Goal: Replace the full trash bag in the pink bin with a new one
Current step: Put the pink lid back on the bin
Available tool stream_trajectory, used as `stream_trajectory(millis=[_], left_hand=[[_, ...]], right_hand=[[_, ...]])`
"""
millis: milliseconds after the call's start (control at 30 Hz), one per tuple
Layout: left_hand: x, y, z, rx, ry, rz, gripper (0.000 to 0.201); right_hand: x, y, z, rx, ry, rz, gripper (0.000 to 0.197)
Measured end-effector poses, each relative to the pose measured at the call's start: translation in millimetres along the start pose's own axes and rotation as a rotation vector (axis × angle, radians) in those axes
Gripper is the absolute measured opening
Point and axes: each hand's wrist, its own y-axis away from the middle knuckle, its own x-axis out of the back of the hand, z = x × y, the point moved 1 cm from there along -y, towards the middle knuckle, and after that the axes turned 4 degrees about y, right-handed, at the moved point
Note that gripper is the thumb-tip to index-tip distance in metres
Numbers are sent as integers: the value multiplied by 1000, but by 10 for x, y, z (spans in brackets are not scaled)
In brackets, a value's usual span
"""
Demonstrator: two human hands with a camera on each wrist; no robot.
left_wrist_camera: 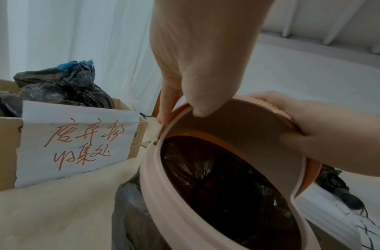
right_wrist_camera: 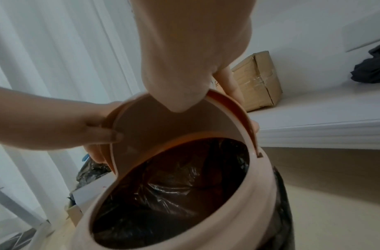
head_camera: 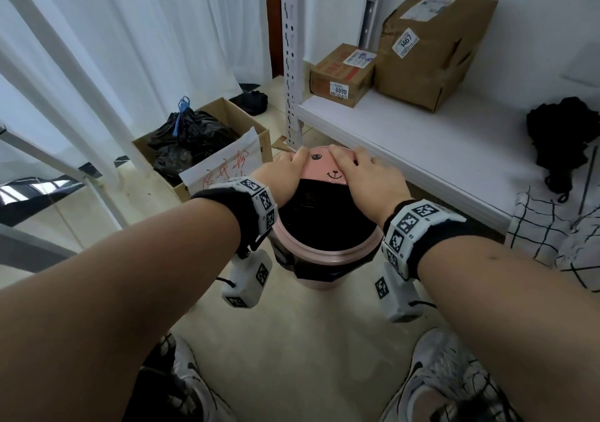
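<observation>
The pink bin (head_camera: 324,254) stands on the floor between my feet, by the shelf. A black trash bag (head_camera: 319,220) lines it, and its edge hangs out under the rim (left_wrist_camera: 129,211). Above the far side of the opening is the pink lid (head_camera: 321,168) with a drawn face. My left hand (head_camera: 284,173) grips the lid's left edge, thumb inside (left_wrist_camera: 203,110) and fingers outside. My right hand (head_camera: 367,178) grips the right edge the same way, its thumb (right_wrist_camera: 180,104) against the inner face of the lid (right_wrist_camera: 174,132). The crumpled bag (right_wrist_camera: 174,186) shows through the opening.
A cardboard box (head_camera: 263,139) with tied black bags and a handwritten paper sign stands on the floor to the left. A low white shelf (head_camera: 422,142) on the right holds two cardboard parcels (head_camera: 341,74) and a black bundle (head_camera: 561,135). Its perforated post (head_camera: 292,64) rises just behind the bin.
</observation>
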Motion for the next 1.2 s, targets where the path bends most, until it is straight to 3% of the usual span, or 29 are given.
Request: stream_trajectory(millis=[133,200,300,333,400,500,567,767,1000,1100,1200], left_hand=[[-61,95,-104,31,191,13,73],[-158,176,-158,125,311,68,70],[-348,342,-167,314,292,86,60],[-426,402,-144,316,262,62,61],[-552,522,-64,254,222,-3,68],[-667,580,-80,210,179,-154,79],[-682,573,-141,189,105,-190,81],[-701,529,-249,119,22,-102,85],[-579,402,-171,209,-6,-196,84],[-515,306,-171,238,-8,-231,78],[-399,339,-196,224,31,-99,42]], right_hand=[[97,76,-38,-48,-85,-71,84],[174,228,-115,-57,-107,25,87],[147,476,-323,78,-152,341,52],[72,549,-385,137,-157,373,37],[-130,690,-457,140,-139,191,27],[-477,789,-393,-118,-152,-155,57],[-629,801,-344,-191,-190,-278,71],[-758,741,-296,-168,-272,-336,69],[-655,546,-274,-130,-92,-481,69],[-524,507,-359,-2,61,-337,50],[-308,463,-467,145,49,50,28]])
